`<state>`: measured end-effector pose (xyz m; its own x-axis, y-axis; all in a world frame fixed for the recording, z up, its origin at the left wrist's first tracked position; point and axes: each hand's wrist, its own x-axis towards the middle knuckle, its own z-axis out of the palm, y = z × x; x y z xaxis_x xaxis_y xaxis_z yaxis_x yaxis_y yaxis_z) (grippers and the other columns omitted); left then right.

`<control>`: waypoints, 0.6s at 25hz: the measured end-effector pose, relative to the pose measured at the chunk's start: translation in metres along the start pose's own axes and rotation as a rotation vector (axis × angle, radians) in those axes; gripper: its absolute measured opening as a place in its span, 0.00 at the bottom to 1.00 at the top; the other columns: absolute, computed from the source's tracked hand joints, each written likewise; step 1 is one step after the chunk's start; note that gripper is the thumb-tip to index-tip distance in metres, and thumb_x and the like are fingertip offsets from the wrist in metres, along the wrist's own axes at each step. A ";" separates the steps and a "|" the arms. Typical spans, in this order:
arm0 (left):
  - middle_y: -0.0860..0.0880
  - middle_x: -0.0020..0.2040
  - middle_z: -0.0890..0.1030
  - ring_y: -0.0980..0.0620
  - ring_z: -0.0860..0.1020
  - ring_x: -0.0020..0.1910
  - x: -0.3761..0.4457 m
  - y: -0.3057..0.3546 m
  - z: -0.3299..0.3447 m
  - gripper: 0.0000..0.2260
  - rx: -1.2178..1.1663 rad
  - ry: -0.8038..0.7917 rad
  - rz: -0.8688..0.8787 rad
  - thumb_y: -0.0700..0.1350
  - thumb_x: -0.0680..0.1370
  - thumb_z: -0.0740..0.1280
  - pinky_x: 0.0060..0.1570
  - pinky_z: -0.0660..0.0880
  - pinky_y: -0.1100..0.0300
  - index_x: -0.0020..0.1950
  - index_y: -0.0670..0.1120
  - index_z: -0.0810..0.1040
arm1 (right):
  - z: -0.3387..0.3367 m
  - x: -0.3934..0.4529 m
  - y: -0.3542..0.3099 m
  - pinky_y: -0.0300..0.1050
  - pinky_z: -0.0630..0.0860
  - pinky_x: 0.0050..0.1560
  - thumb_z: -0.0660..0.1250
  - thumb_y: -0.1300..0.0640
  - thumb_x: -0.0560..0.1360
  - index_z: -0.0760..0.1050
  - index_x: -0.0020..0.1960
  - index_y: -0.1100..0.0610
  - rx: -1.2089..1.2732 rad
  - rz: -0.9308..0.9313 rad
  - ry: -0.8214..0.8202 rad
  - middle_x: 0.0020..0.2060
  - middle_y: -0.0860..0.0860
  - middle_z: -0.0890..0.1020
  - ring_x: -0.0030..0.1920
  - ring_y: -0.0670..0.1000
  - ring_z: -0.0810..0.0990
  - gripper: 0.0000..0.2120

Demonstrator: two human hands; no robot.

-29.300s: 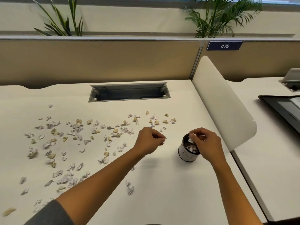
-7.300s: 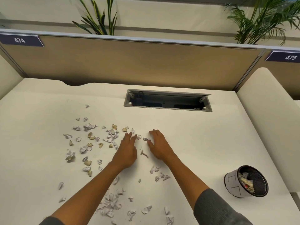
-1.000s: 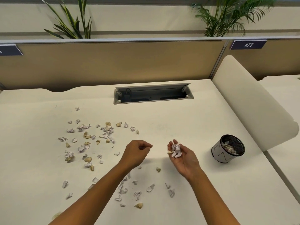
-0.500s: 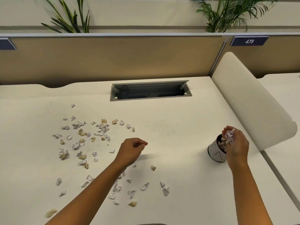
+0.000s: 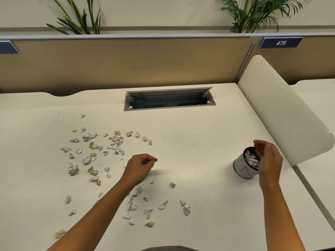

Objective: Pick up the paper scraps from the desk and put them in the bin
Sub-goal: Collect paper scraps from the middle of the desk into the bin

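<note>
Right hand [image 5: 268, 160] relaxed, empty over bin [image 5: 244, 165] at frame right; left hand [image 5: 139, 167] curled, contents unclear. Heaped bin risks spilling scraps [image 5: 101, 151].

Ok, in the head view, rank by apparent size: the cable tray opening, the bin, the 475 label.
Largest to smallest:
1. cable tray opening
2. 475 label and bin: look close in size; the bin sits nearer the camera, so I won't rank them.
</note>
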<state>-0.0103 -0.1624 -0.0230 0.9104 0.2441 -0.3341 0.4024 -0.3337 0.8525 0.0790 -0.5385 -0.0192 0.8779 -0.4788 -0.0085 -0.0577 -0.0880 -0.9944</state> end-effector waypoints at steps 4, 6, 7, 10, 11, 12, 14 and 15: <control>0.57 0.47 0.84 0.61 0.81 0.48 -0.001 -0.008 -0.002 0.07 0.073 -0.033 0.039 0.44 0.77 0.68 0.42 0.72 0.69 0.47 0.54 0.84 | 0.017 -0.010 -0.011 0.38 0.79 0.52 0.55 0.55 0.82 0.80 0.50 0.49 -0.047 -0.145 -0.229 0.50 0.45 0.84 0.50 0.45 0.81 0.14; 0.58 0.49 0.83 0.62 0.79 0.52 -0.004 -0.012 -0.003 0.06 0.119 -0.075 0.053 0.45 0.76 0.69 0.46 0.72 0.67 0.49 0.55 0.83 | 0.031 -0.020 -0.015 0.36 0.79 0.48 0.58 0.59 0.82 0.79 0.51 0.51 -0.072 -0.180 -0.398 0.49 0.44 0.84 0.48 0.45 0.81 0.12; 0.59 0.51 0.82 0.61 0.78 0.54 -0.005 -0.014 -0.002 0.07 0.157 -0.111 0.060 0.45 0.75 0.71 0.48 0.72 0.66 0.51 0.55 0.82 | 0.039 -0.028 -0.015 0.36 0.79 0.46 0.60 0.60 0.82 0.79 0.51 0.52 -0.106 -0.181 -0.484 0.48 0.45 0.84 0.47 0.46 0.81 0.10; 0.60 0.60 0.78 0.60 0.74 0.59 -0.014 -0.025 -0.002 0.18 0.318 -0.263 0.079 0.49 0.71 0.75 0.48 0.69 0.70 0.59 0.57 0.77 | 0.063 -0.064 -0.006 0.35 0.77 0.43 0.65 0.57 0.80 0.79 0.52 0.47 -0.320 -0.178 -0.774 0.49 0.42 0.83 0.47 0.43 0.81 0.07; 0.61 0.62 0.76 0.60 0.73 0.60 -0.019 -0.029 -0.001 0.20 0.365 -0.309 0.091 0.50 0.71 0.75 0.49 0.69 0.71 0.61 0.59 0.76 | 0.071 -0.078 0.001 0.35 0.76 0.44 0.65 0.55 0.80 0.79 0.53 0.45 -0.401 -0.185 -0.873 0.51 0.40 0.83 0.48 0.42 0.80 0.07; 0.62 0.63 0.74 0.61 0.72 0.62 -0.023 -0.033 0.000 0.21 0.405 -0.345 0.110 0.51 0.71 0.74 0.53 0.69 0.70 0.62 0.59 0.75 | 0.077 -0.091 0.008 0.35 0.75 0.46 0.64 0.54 0.80 0.78 0.54 0.44 -0.471 -0.197 -0.962 0.53 0.39 0.82 0.50 0.41 0.79 0.07; 0.62 0.67 0.71 0.61 0.69 0.67 -0.031 -0.044 0.003 0.23 0.471 -0.392 0.158 0.50 0.72 0.73 0.63 0.67 0.65 0.65 0.60 0.72 | 0.087 -0.114 0.024 0.36 0.73 0.53 0.62 0.54 0.81 0.77 0.59 0.45 -0.591 -0.231 -1.104 0.57 0.40 0.79 0.55 0.40 0.77 0.10; 0.62 0.69 0.69 0.61 0.66 0.69 -0.035 -0.050 0.003 0.24 0.505 -0.409 0.178 0.50 0.73 0.73 0.66 0.64 0.64 0.67 0.60 0.71 | 0.091 -0.123 0.030 0.37 0.72 0.55 0.61 0.54 0.81 0.76 0.62 0.47 -0.653 -0.261 -1.160 0.60 0.41 0.77 0.58 0.40 0.75 0.11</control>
<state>-0.0621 -0.1573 -0.0546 0.8904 -0.1852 -0.4157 0.1479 -0.7461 0.6492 0.0124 -0.4030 -0.0579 0.7708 0.5925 -0.2342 0.2418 -0.6122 -0.7529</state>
